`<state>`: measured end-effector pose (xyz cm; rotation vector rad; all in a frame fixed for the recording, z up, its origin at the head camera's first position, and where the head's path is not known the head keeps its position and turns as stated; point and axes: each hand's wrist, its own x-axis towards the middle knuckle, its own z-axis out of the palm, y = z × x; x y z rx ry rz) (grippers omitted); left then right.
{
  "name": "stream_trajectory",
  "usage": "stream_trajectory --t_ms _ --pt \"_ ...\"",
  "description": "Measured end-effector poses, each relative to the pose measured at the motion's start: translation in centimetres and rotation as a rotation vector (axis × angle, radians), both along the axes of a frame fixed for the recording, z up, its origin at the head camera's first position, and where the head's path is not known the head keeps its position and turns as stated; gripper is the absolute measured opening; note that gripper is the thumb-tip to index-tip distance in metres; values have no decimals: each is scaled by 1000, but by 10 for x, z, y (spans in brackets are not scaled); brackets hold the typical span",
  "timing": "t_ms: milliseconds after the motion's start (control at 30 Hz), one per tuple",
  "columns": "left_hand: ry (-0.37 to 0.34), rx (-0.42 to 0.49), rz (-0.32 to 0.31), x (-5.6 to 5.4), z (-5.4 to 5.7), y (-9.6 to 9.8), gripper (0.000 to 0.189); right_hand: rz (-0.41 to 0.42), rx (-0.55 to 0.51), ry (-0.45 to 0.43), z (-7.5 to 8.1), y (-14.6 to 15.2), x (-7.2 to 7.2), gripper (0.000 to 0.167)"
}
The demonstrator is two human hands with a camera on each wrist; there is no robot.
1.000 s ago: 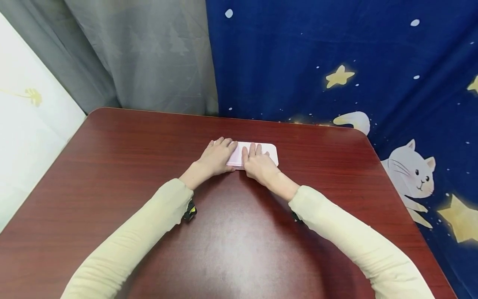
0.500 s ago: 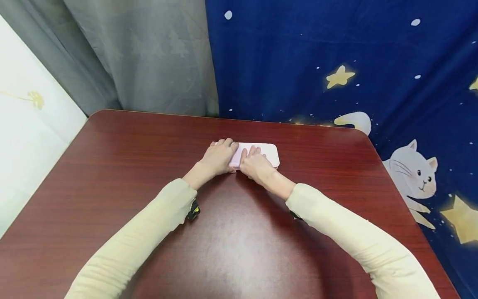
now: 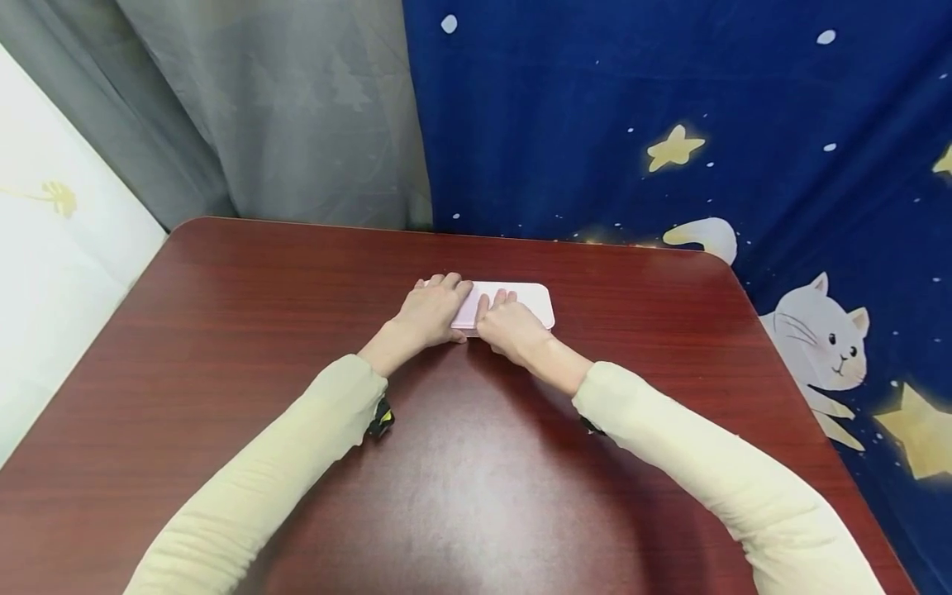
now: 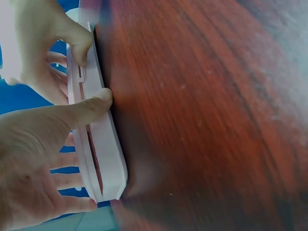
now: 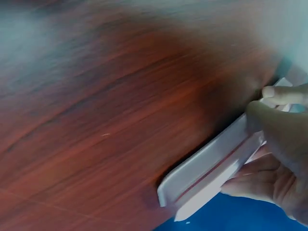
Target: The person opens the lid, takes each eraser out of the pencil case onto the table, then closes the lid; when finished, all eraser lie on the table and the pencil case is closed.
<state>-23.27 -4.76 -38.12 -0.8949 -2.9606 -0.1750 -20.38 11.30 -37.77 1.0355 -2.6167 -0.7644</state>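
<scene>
A pale pink-white flat case with rounded corners (image 3: 534, 299) lies on the table, its long side towards me. My left hand (image 3: 430, 312) grips its left part, thumb on the front wall and fingers spread across the top. In the left wrist view, a narrow dark gap runs between the lid and the base of the case, and a small latch (image 4: 81, 73) sits mid-front. Near that latch my right hand (image 3: 511, 329) holds the case, its thumb (image 4: 82, 48) bent against the front and its other fingers over the lid. The right wrist view shows the same gap towards the right end.
The dark red-brown wooden table (image 3: 476, 496) stretches wide around the case. Behind its far edge hang a grey curtain (image 3: 312, 116) and a blue curtain with stars and a cat (image 3: 565, 107). A white panel (image 3: 59, 248) stands at the left.
My right hand has shifted slightly left along the case front and its fingers have bent more. The left hand keeps its hold, and the case stays in about the same place.
</scene>
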Motion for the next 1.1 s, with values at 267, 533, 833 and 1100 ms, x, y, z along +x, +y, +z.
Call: stream_trajectory --t_ms 267,533,833,1100 --pt "-8 2 -8 0 -3 -9 84 73 -211 64 -16 25 1 49" --pt "-48 -24 -40 3 -9 -17 79 -4 -342 -122 -27 48 0 57" --pt "-64 57 -72 6 -14 -23 72 -24 -445 -197 -24 67 -1 58" --pt "-111 217 -102 1 -23 -36 70 -4 -653 -286 -32 83 -7 58"
